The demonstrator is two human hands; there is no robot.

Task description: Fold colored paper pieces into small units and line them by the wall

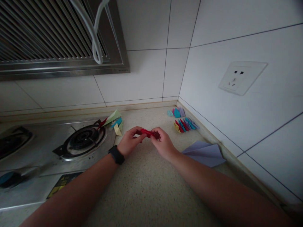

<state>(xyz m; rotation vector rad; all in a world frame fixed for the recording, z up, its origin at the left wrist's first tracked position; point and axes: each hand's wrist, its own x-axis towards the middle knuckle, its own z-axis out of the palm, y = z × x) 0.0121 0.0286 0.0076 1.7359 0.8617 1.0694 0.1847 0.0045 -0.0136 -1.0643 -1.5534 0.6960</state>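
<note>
A small piece of folded red paper [148,132] is held up over the speckled counter [149,183]. My left hand [131,140], with a black band on its wrist, pinches its left end. At the other end, the thumb and fingers of my right hand [163,143] are closed on it. Beyond my right hand lies a row of small folded paper pieces [186,125] in yellow, red, blue and purple. A smaller group of folded pieces [177,112] sits behind that row. Partly behind my right forearm is a creased purple paper sheet [203,153].
On the left is a gas stove [82,142]; folded papers [115,121] lie at its right edge, partly over the burner. A range hood [59,37] with a hanging white cable [96,41] is overhead. The tiled right wall has a socket [241,77].
</note>
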